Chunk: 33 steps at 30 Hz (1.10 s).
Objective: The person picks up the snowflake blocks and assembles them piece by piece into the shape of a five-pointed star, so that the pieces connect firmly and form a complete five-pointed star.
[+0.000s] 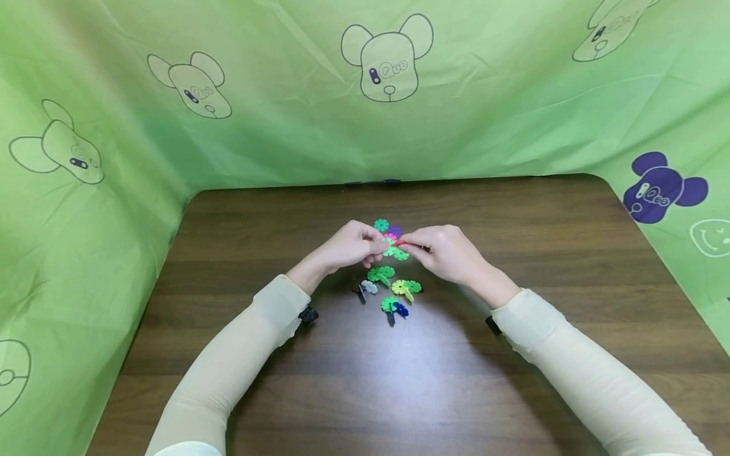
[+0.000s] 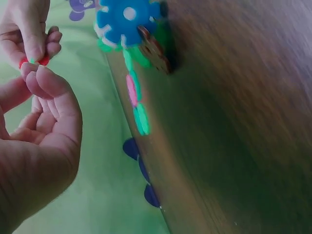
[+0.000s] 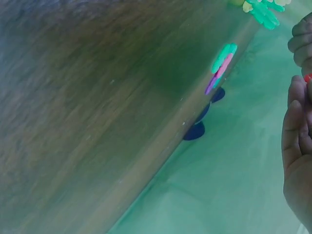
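Note:
In the head view my left hand (image 1: 355, 244) and right hand (image 1: 447, 253) meet above the table, fingertips almost touching. The right thumb and fingers pinch a red notched disc (image 1: 401, 242), a flat plastic snowflake piece. A light green notched disc (image 1: 389, 246) sits at the left fingertips, pinched there. From the left wrist view, a red disc (image 2: 44, 61) shows between both hands' fingertips with a bit of green against it; the fingers hide most of both pieces. Only a sliver of the red disc (image 3: 307, 78) appears at the edge of the right wrist view.
Behind the hands lie a green disc (image 1: 381, 225) and a purple disc (image 1: 395, 230). Nearer are joined clusters: green (image 1: 381, 273), grey and black (image 1: 369, 287), yellow and green (image 1: 402, 289), green and blue (image 1: 390, 304). Green cloth (image 1: 274, 139) hangs around the wooden table (image 1: 256, 392).

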{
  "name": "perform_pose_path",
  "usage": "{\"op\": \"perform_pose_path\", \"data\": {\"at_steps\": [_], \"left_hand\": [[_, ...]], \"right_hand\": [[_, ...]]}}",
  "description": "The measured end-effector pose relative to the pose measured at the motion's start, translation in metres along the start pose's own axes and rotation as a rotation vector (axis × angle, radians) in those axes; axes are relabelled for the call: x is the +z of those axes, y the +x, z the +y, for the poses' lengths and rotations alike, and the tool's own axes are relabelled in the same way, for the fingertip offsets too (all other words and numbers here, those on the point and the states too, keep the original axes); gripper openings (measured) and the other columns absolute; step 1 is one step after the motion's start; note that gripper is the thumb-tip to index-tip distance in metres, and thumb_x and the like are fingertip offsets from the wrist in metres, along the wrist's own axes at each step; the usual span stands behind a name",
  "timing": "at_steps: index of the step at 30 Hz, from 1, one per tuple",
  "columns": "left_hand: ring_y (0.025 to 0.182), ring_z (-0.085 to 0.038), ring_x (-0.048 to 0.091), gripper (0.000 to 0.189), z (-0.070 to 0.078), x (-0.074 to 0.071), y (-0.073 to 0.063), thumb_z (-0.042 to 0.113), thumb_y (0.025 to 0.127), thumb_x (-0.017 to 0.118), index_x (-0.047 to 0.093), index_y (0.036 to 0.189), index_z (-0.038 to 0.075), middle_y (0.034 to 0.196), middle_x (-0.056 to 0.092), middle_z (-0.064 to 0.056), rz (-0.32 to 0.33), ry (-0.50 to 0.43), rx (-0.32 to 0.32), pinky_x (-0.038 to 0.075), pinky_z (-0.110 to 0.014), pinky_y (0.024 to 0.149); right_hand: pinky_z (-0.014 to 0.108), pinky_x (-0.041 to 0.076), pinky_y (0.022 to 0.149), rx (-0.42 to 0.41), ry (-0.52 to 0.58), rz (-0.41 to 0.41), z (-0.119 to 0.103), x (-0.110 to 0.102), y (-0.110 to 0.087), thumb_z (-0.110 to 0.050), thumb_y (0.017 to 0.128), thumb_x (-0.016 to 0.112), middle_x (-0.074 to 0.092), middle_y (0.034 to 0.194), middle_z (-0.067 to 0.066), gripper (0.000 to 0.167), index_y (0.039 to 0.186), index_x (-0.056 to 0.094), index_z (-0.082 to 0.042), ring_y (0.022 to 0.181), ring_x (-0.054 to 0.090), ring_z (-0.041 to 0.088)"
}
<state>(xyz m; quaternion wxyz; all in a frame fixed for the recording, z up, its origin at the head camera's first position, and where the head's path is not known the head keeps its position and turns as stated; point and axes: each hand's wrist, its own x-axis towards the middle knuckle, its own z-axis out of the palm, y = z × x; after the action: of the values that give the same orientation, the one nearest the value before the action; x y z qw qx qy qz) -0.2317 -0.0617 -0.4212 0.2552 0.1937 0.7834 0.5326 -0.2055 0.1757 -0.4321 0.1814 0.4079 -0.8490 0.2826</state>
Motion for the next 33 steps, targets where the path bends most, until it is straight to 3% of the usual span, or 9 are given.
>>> {"op": "perform_pose_path", "data": {"at_steps": [5, 9, 12, 16, 19, 23, 29, 33], "left_hand": [[0.062, -0.012, 0.058, 0.027, 0.002, 0.001, -0.002, 0.011, 0.104, 0.064, 0.069, 0.092, -0.012, 0.079, 0.069, -0.017, 0.019, -0.015, -0.003, 0.056, -0.025, 0.063], [0.062, -0.013, 0.058, 0.026, 0.002, 0.0, -0.005, 0.01, 0.104, 0.063, 0.069, 0.093, -0.012, 0.083, 0.069, -0.022, 0.035, -0.035, -0.01, 0.056, -0.025, 0.063], [0.063, -0.013, 0.058, 0.025, 0.001, -0.001, -0.006, 0.011, 0.104, 0.064, 0.07, 0.088, -0.007, 0.083, 0.069, -0.021, 0.054, -0.05, -0.008, 0.056, -0.025, 0.063], [0.063, -0.012, 0.058, 0.027, -0.004, -0.002, -0.005, 0.012, 0.103, 0.065, 0.067, 0.078, 0.003, 0.08, 0.068, -0.018, 0.086, -0.074, -0.008, 0.055, -0.026, 0.063], [0.062, -0.012, 0.057, 0.025, -0.007, -0.003, -0.005, 0.012, 0.103, 0.064, 0.068, 0.085, -0.004, 0.08, 0.068, -0.017, 0.107, -0.094, -0.023, 0.055, -0.025, 0.063], [0.063, -0.011, 0.057, 0.028, -0.008, -0.003, -0.005, 0.013, 0.104, 0.063, 0.067, 0.1, -0.015, 0.078, 0.067, -0.012, 0.118, -0.107, -0.048, 0.054, -0.022, 0.062], [0.065, -0.012, 0.057, 0.028, -0.008, -0.003, -0.005, 0.012, 0.104, 0.063, 0.067, 0.1, -0.015, 0.085, 0.067, -0.022, 0.126, -0.107, -0.051, 0.055, -0.023, 0.063], [0.065, -0.012, 0.057, 0.028, -0.008, -0.003, -0.005, 0.012, 0.104, 0.063, 0.067, 0.1, -0.015, 0.082, 0.067, -0.019, 0.128, -0.112, -0.051, 0.055, -0.023, 0.063]], "right_hand": [[0.035, 0.059, 0.059, -0.041, -0.013, 0.022, -0.002, 0.003, 0.001, 0.002, 0.085, 0.083, 0.077, 0.086, 0.009, 0.016, 0.101, 0.081, 0.0, 0.066, 0.07, 0.016], [0.035, 0.06, 0.062, -0.014, 0.006, 0.0, -0.002, 0.004, 0.004, -0.002, 0.087, 0.083, 0.078, 0.088, 0.008, 0.013, 0.1, 0.081, -0.001, 0.068, 0.07, 0.015], [0.035, 0.06, 0.066, 0.078, 0.038, -0.075, -0.001, 0.002, 0.007, -0.009, 0.089, 0.083, 0.078, 0.09, 0.005, 0.019, 0.106, 0.079, -0.002, 0.074, 0.072, 0.013], [0.034, 0.058, 0.07, 0.295, 0.053, -0.247, 0.006, -0.001, 0.008, -0.021, 0.093, 0.08, 0.074, 0.089, -0.002, 0.034, 0.12, 0.073, -0.003, 0.076, 0.068, 0.01], [0.038, 0.056, 0.074, 0.415, 0.008, -0.36, 0.015, 0.003, 0.008, -0.026, 0.094, 0.078, 0.072, 0.091, -0.001, 0.034, 0.121, 0.074, -0.005, 0.08, 0.065, 0.012], [0.042, 0.055, 0.078, 0.46, -0.075, -0.428, 0.025, 0.013, 0.007, -0.033, 0.092, 0.079, 0.071, 0.096, 0.001, 0.034, 0.117, 0.077, -0.009, 0.085, 0.064, 0.016], [0.043, 0.052, 0.075, 0.485, -0.122, -0.463, 0.027, 0.019, 0.009, -0.038, 0.091, 0.081, 0.064, 0.096, 0.002, 0.034, 0.113, 0.078, -0.013, 0.085, 0.06, 0.02], [0.046, 0.053, 0.083, 0.491, -0.086, -0.491, 0.027, 0.019, 0.01, -0.033, 0.092, 0.08, 0.065, 0.101, 0.005, 0.034, 0.114, 0.073, -0.007, 0.093, 0.063, 0.022]]}}
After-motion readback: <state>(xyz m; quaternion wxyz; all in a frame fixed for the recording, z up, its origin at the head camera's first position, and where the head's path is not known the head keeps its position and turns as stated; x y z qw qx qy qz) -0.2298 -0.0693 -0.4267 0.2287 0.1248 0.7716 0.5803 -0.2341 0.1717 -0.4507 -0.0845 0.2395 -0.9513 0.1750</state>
